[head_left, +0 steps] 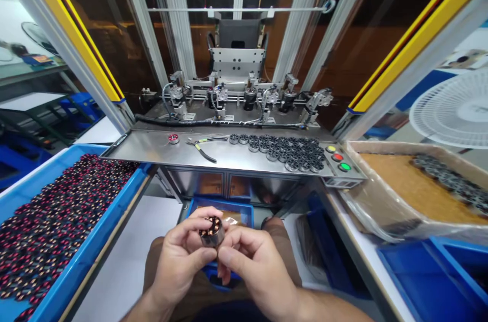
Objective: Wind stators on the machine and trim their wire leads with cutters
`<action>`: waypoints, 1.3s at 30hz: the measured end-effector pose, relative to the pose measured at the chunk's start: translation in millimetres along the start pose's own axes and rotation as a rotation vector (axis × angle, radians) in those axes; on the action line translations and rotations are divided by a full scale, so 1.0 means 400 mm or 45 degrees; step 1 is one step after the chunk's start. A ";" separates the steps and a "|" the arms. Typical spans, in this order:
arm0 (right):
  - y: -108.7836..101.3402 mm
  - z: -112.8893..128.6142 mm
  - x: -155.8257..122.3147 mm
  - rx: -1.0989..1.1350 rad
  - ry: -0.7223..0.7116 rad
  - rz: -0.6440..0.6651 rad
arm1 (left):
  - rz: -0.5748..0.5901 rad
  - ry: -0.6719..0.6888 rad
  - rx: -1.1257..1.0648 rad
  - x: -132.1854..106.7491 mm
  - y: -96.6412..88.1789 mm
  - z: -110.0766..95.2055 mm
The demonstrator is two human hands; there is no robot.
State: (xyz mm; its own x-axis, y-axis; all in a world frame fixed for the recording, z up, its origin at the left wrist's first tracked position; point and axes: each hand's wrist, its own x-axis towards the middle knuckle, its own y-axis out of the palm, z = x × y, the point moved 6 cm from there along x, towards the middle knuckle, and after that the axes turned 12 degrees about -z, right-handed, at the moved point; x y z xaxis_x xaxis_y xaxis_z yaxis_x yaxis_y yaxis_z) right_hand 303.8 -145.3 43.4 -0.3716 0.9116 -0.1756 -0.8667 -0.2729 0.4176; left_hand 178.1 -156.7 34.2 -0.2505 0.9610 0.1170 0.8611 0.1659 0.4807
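My left hand (179, 256) and my right hand (255, 266) meet over my lap, both pinched round one small round wound stator (212, 230) with copper coils and a grey metal rim. The thumbs and forefingers press on its sides. Ahead, on the steel shelf (152, 147), lie several dark empty stator cores (285, 148), one red-wound stator (174, 138) and a pair of green-handled pliers (202, 145).
A blue bin (95, 238) at the left holds several red and copper wound stators. A cardboard box (385, 195) lined with plastic at the right holds dark cores. Yellow, red and green buttons (337, 157) sit at the shelf's right end. A winding machine (236, 93) stands behind, a white fan (453, 108) at the right.
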 end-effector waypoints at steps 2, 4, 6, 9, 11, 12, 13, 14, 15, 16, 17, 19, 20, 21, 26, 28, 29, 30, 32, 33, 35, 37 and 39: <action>-0.001 -0.008 0.005 0.068 0.014 0.014 | -0.013 0.005 0.008 0.000 -0.003 -0.005; 0.000 -0.012 0.009 0.210 0.049 0.047 | -0.013 0.014 0.019 0.000 -0.004 -0.010; 0.006 -0.015 0.011 0.374 0.106 0.116 | 0.010 0.036 0.039 -0.001 -0.003 -0.015; 0.024 -0.021 0.012 0.478 0.181 0.244 | 0.053 0.052 0.089 -0.008 0.003 -0.017; 0.031 -0.028 0.014 0.484 0.227 0.297 | 0.073 0.061 0.154 -0.013 0.009 -0.019; 0.029 -0.031 0.016 0.477 0.234 0.296 | 0.059 0.088 0.197 -0.015 0.009 -0.024; 0.023 -0.032 0.019 0.458 0.212 0.274 | 0.025 0.140 0.248 -0.017 0.007 -0.033; 0.011 -0.027 0.024 0.415 0.141 0.229 | -0.030 0.211 0.307 -0.017 0.001 -0.045; -0.004 -0.017 0.028 0.323 0.009 0.167 | -0.080 0.277 0.379 -0.018 -0.005 -0.056; -0.021 0.000 0.030 0.186 -0.187 0.095 | -0.114 0.311 0.457 -0.019 -0.010 -0.064; -0.036 0.023 0.026 0.012 -0.424 0.028 | -0.118 0.301 0.532 -0.019 -0.013 -0.066; -0.046 0.067 0.002 -0.347 -0.898 -0.050 | -0.030 0.186 0.665 -0.019 -0.011 -0.055; -0.044 0.082 -0.012 -0.484 -1.080 -0.061 | 0.026 0.113 0.705 -0.019 -0.007 -0.048; -0.042 0.092 -0.024 -0.580 -1.204 -0.059 | 0.071 0.060 0.728 -0.020 -0.002 -0.044; -0.040 0.108 -0.033 -0.681 -1.200 0.000 | 0.120 0.225 0.850 -0.013 0.027 -0.069; -0.042 0.112 -0.029 -0.604 -1.116 0.008 | 0.108 0.371 0.911 -0.014 0.034 -0.083; -0.042 0.113 -0.027 -0.567 -1.076 0.005 | 0.102 0.431 0.933 -0.016 0.035 -0.087; -0.041 0.113 -0.026 -0.540 -1.041 -0.002 | 0.096 0.470 0.950 -0.019 0.035 -0.090; -0.038 0.110 -0.021 -0.497 -0.960 -0.038 | 0.078 0.472 0.969 -0.023 0.030 -0.087; -0.039 0.106 -0.019 -0.475 -0.912 -0.070 | 0.065 0.432 0.952 -0.024 0.027 -0.083; -0.043 0.094 -0.013 -0.416 -0.806 -0.140 | 0.041 0.299 0.847 -0.025 0.021 -0.071; -0.047 0.079 -0.007 -0.362 -0.707 -0.173 | 0.033 0.180 0.695 -0.025 0.021 -0.059; -0.053 0.066 0.000 -0.337 -0.634 -0.164 | 0.038 0.158 0.618 -0.026 0.023 -0.054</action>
State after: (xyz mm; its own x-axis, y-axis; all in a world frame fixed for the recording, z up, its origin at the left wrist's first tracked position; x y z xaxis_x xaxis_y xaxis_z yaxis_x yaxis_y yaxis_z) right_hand 330.9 -131.4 58.0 -0.1116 0.9598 0.2574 -0.9721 -0.1591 0.1721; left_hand 179.1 -169.9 56.0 -0.2480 0.9382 0.2415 0.9678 0.2509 0.0191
